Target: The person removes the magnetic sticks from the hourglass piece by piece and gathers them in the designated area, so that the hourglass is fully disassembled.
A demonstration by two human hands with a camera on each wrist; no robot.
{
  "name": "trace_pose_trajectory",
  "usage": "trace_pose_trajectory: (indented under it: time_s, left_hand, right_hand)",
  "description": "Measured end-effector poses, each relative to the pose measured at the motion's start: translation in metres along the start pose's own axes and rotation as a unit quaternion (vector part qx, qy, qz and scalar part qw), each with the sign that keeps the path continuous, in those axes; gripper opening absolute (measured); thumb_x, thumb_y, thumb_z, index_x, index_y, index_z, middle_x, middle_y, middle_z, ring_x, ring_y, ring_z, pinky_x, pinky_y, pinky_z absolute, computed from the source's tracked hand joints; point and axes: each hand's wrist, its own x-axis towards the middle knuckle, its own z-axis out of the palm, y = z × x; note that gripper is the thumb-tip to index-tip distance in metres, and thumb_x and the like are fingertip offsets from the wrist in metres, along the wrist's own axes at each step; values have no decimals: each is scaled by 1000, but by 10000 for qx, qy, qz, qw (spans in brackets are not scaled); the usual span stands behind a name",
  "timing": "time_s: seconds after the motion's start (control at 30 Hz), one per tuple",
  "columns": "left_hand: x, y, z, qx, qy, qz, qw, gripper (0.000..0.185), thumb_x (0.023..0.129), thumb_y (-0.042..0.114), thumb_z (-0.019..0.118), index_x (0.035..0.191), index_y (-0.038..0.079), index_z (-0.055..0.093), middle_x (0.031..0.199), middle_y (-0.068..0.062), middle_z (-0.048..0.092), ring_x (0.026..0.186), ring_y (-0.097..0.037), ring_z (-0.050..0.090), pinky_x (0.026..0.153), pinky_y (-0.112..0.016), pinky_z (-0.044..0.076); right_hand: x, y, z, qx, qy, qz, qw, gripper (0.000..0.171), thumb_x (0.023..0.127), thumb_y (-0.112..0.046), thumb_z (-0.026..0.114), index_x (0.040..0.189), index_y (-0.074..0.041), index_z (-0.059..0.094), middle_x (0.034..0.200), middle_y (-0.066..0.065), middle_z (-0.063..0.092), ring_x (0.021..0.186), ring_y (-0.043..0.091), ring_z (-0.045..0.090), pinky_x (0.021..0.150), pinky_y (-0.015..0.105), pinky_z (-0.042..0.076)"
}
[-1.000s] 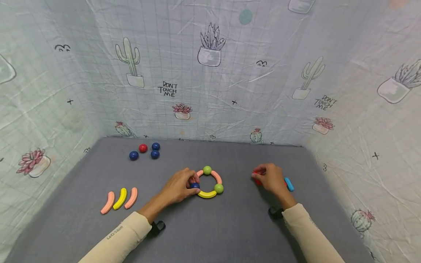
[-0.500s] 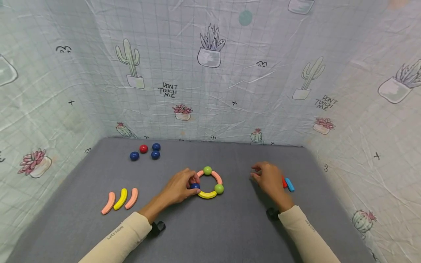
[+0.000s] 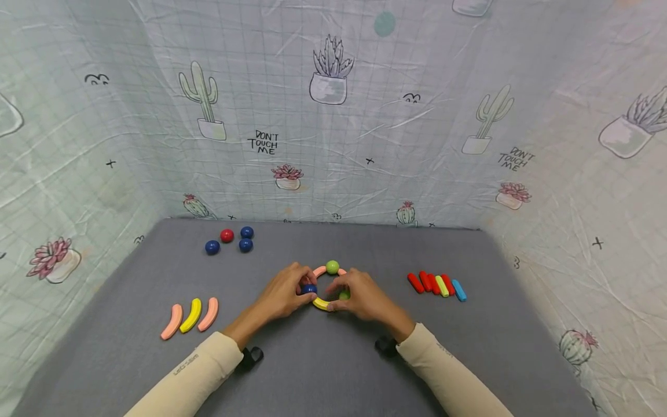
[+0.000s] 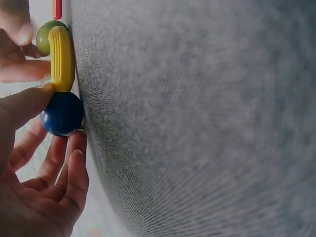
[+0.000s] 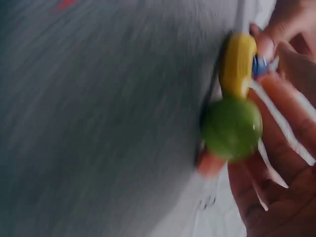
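Observation:
A ring of curved sticks and balls lies on the grey tabletop. My left hand (image 3: 283, 289) pinches the blue ball (image 4: 63, 113) at its left side, thumb against the joint with the yellow curved stick (image 4: 61, 61). My right hand (image 3: 365, 295) is at the ring's right side, thumb and fingers spread around a green ball (image 5: 232, 129). Whether they touch it is unclear; the right wrist view is blurred. A second green ball (image 3: 332, 267) tops the ring between pink curved sticks (image 3: 319, 271), partly covered by the hands.
Two pink sticks and a yellow curved stick (image 3: 190, 315) lie at the left. Behind them are a red ball (image 3: 226, 236) and three blue balls (image 3: 212, 247). A row at the right has several red sticks (image 3: 415, 283), a yellow one (image 3: 442, 286) and a blue one (image 3: 459, 291).
My right hand has left the row of short sticks and moved left to the ring, uncovering the row. The ring has shifted slightly; my left hand still holds the blue ball.

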Motion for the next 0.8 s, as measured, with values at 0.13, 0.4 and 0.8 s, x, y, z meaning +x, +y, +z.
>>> trace_pose_trajectory:
  time_s: [0.13, 0.4, 0.8]
  left_hand:
    - [2, 1, 1, -30, 20, 18, 10000, 24, 90, 19, 87, 107, 17, 70, 98, -3, 60, 79, -13, 55, 70, -25, 46]
    - [11, -1, -1, 423, 212, 198, 9987, 21, 94, 11, 81, 112, 11, 71, 104, -6, 60, 86, -15, 56, 78, -34, 50]
    - [16, 6, -7, 1162, 849, 417, 9887, 30, 91, 11, 85, 119, 12, 74, 113, -11, 64, 103, -29, 63, 87, -48, 56]
  right_hand:
    - [10, -6, 11, -381, -268, -329, 9984, 24, 83, -22, 92, 106, -17, 85, 97, -8, 82, 83, 5, 72, 96, 41, 55]
    - [10, -10, 12, -133, -501, -86, 9986, 22, 82, -14, 92, 103, -15, 85, 96, -5, 82, 86, 6, 75, 79, 23, 58]
    - [-5, 9, -11, 320, -172, -257, 9990, 32, 83, -19, 92, 114, -17, 83, 105, -1, 78, 102, 23, 65, 100, 49, 51]
